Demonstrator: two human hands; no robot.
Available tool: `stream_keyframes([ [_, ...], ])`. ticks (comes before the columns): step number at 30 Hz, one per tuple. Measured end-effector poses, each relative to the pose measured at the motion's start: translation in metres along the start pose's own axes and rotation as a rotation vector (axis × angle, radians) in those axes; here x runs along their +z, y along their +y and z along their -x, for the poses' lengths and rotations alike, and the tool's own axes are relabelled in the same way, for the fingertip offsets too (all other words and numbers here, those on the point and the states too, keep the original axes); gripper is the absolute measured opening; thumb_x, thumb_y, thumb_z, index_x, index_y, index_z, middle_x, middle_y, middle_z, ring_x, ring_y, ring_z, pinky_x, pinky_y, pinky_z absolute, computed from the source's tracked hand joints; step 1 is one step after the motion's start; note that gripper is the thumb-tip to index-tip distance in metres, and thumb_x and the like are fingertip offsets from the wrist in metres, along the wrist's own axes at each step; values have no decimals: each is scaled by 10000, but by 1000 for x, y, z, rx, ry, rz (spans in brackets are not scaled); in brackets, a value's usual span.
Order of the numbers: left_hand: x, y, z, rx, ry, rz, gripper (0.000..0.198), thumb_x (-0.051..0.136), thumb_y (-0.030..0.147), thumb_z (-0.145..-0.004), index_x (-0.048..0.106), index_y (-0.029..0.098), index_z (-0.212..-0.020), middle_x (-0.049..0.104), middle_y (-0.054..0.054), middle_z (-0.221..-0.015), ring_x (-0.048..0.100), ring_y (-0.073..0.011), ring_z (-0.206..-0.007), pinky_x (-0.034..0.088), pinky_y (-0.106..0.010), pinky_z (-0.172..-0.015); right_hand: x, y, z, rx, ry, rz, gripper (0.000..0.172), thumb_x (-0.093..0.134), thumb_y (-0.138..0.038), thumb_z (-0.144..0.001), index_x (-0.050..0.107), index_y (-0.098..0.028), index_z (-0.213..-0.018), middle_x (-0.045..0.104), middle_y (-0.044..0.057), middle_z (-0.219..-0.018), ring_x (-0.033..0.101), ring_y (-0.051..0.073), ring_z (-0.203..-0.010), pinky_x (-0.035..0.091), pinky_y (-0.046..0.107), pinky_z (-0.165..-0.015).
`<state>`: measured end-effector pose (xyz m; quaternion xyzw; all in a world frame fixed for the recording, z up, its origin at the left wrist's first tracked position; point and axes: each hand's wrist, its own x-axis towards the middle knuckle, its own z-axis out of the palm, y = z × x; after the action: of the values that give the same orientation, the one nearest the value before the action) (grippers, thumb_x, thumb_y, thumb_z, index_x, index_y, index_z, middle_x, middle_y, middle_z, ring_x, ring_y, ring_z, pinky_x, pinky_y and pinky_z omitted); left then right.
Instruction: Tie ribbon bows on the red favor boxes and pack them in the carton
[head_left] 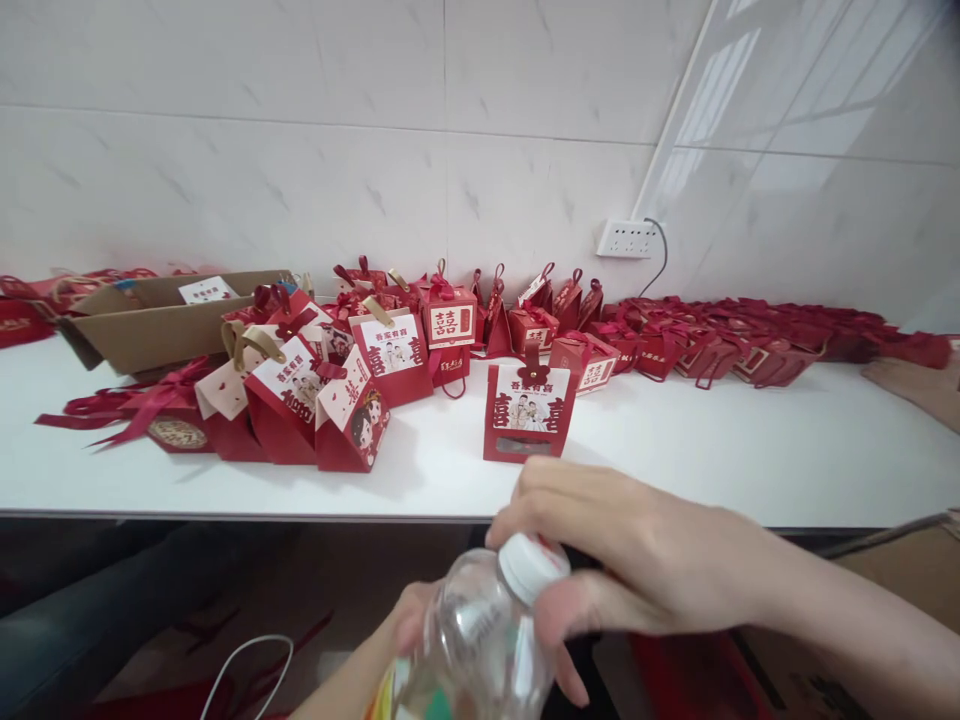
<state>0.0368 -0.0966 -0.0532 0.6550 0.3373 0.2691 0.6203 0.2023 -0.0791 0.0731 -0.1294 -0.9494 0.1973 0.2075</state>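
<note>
A clear plastic bottle [480, 625] with a white cap [529, 568] tilts in front of the table's near edge, at the bottom middle. My left hand [401, 635] is closed round its side, partly hidden behind the bottle. The fingers and thumb of my right hand [626, 545] are wrapped about the cap, slightly blurred. Just beyond my right hand, a red gift box [527, 415] with a printed white flap stands upright on the white table [450, 480].
Red gift boxes [289, 400] crowd the left, and more [675, 340] line the wall. An open cardboard box [172, 325] sits behind them. Another person's hand [919, 385] rests at the right. A white cable [251, 645] hangs below the table. A power socket [628, 238] is on the wall.
</note>
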Motion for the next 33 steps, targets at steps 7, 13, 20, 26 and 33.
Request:
stream_keyframes([
  [7, 3, -11, -5, -338, -733, 863, 792, 261, 699, -678, 718, 54, -718, 541, -12, -412, 654, -221, -552, 362, -210, -373, -14, 22, -1, -68, -178, -320, 250, 432, -57, -876, 619, -126, -1027, 539, 101, -1037, 564, 120, -942, 500, 194, -720],
  [13, -4, 14, 14, 7, -279, 502, 783, 792, 504, -381, 631, 130, -1051, 654, -39, -725, 635, -181, -607, 518, -287, -587, -9, 14, 3, 198, -10, -82, 362, 604, -385, -818, 578, -140, -1083, 626, 84, -974, 586, 170, -853, 470, 277, -741],
  [20, -5, 41, 31, 83, 158, -79, 478, 712, 347, -568, 576, 154, -983, 565, -5, -822, 478, -132, -713, 437, -257, -685, -4, 13, 8, 465, -183, 128, 426, 383, -480, -919, 525, -162, -673, 507, -9, -579, 423, 104, -491, 310, 229, -473],
  [26, -16, 30, 32, 93, -172, 104, 561, 686, 541, -556, 565, 149, -939, 548, -15, -755, 474, -126, -641, 413, -247, -613, -15, 7, 17, 175, -276, -89, 324, 449, -357, -921, 513, -159, -1170, 584, 63, -929, 555, 147, -824, 447, 238, -728],
  [33, -3, 47, 34, 26, 89, -304, 514, 719, 324, -568, 576, 209, -1048, 600, 8, -935, 531, -149, -775, 449, -267, -739, -8, 9, 16, 503, -202, 113, 448, 406, -510, -900, 653, -148, -807, 606, 43, -637, 538, 148, -551, 410, 252, -537],
])
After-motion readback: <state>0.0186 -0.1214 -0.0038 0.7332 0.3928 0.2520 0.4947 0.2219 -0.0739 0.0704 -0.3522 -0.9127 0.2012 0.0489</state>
